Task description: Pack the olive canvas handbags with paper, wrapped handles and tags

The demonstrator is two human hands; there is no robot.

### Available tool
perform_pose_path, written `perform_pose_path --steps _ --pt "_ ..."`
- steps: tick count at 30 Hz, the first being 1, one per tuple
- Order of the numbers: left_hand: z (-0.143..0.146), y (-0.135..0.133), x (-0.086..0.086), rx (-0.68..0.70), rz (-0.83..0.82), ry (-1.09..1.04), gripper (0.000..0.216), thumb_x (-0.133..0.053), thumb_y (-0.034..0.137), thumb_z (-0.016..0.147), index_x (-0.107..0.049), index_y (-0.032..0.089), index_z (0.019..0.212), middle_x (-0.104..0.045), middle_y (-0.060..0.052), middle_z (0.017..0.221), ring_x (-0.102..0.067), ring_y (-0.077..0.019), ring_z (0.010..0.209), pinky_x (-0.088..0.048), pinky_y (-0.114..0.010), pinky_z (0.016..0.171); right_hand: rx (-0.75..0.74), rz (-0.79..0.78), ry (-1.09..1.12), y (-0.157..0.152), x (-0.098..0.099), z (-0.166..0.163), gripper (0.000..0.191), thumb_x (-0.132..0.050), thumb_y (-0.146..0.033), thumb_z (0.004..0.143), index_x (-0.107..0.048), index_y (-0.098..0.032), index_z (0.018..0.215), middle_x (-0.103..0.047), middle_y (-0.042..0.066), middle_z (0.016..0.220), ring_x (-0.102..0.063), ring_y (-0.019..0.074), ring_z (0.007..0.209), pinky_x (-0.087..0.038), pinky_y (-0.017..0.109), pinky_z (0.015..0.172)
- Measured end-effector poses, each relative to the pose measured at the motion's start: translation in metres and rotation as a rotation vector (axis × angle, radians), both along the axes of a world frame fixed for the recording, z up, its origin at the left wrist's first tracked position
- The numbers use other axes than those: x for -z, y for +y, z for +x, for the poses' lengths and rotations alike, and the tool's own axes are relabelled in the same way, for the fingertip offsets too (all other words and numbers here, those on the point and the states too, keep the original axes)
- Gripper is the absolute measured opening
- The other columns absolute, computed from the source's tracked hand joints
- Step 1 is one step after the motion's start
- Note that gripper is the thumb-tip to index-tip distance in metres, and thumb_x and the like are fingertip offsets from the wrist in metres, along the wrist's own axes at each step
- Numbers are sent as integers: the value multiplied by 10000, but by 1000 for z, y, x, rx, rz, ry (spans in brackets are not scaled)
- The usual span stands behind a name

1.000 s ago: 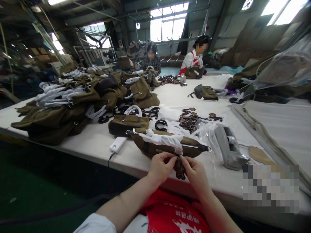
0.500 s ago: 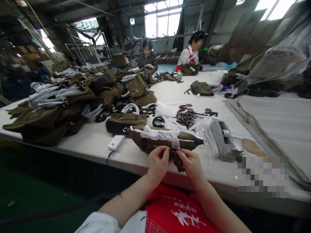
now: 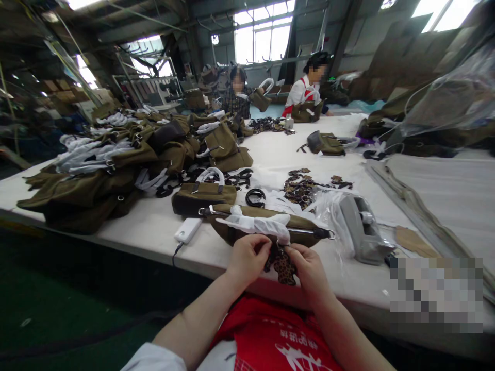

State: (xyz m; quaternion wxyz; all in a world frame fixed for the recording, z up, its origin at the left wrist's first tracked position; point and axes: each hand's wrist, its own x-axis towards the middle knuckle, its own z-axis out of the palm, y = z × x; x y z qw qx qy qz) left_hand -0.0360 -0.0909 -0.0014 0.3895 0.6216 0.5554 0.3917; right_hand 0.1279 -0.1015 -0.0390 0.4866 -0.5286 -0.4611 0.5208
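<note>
An olive handbag (image 3: 309, 232) with a silver zip lies at the table's front edge, its handles wrapped in white paper (image 3: 263, 225). A leopard-print charm (image 3: 285, 269) hangs by a metal clasp below the wrapped handle. My right hand (image 3: 308, 263) pinches the charm's clasp from the right. From the left, my left hand (image 3: 249, 257) is closed with thumb and forefinger together near the same clasp; what lies between these fingertips is too small to make out.
A pile of olive bags (image 3: 88, 190) fills the table's left side. Behind my bag are another handbag (image 3: 204, 198), a coiled black strap (image 3: 255, 197) and loose charms (image 3: 299, 188). A white power bank (image 3: 187, 230) and grey tape dispenser (image 3: 359, 232) flank it. Two people work across the table.
The charm has turned so its leopard-print face shows and hangs lower. The wrapped handle has shifted a little. Across the table, a person now holds up a bag.
</note>
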Motion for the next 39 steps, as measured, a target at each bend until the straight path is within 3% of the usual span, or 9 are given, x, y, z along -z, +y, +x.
perform_pose_path --steps 3,5,10,15,19,25,33,39 --pt "-2 0 -7 171 92 340 190 -570 220 822 -754 206 776 -755 -36 782 -667 -179 711 -468 -270 654 -15 -13 -7 2 0 1 369 -613 -454 761 -486 -186 542 -373 -50 466 -333 88 451 -268 217 411" --pt "0 0 -11 211 125 409 199 -566 205 823 -760 214 783 -759 -34 790 -673 -185 722 -472 -275 670 -51 -13 -34 4 1 3 371 -604 -470 762 -501 -183 550 -374 -49 465 -334 89 449 -262 217 409" --pt "6 0 -2 160 192 238 179 -587 194 830 -764 203 856 -767 -44 854 -690 -178 770 -505 -268 732 -97 103 -286 2 -5 11 392 -557 -490 816 -559 -176 582 -519 -1 533 -475 127 511 -360 235 465" --pt "10 -3 18 64 224 95 148 -603 170 818 -740 188 869 -746 -44 840 -678 -170 782 -512 -264 745 137 362 -686 -11 -18 13 216 -619 -399 831 -694 -197 829 -674 19 659 -588 155 555 -428 259 536" --pt "13 -5 17 65 254 63 150 -580 152 834 -726 181 852 -714 -35 787 -646 -148 735 -499 -249 715 28 349 -583 -10 -22 10 236 -564 -374 887 -725 -205 927 -751 59 784 -686 193 644 -520 276 604" --pt "14 -7 14 73 297 61 163 -564 136 852 -721 182 855 -680 -23 743 -611 -139 713 -472 -245 694 4 218 -332 -6 -28 2 294 -593 -444 879 -718 -177 892 -727 48 641 -684 198 541 -540 267 514" --pt "13 -11 17 100 326 88 148 -575 126 851 -711 183 834 -691 -25 747 -618 -136 707 -474 -246 697 83 238 -340 -9 -30 -5 228 -624 -373 847 -699 -180 753 -664 7 505 -646 167 438 -512 226 444" --pt "10 -16 7 65 352 134 123 -575 151 848 -690 194 861 -690 -28 773 -626 -149 723 -498 -261 703 225 289 -226 -12 -23 -12 217 -630 -381 855 -667 -183 777 -645 -7 500 -612 151 408 -499 219 407"
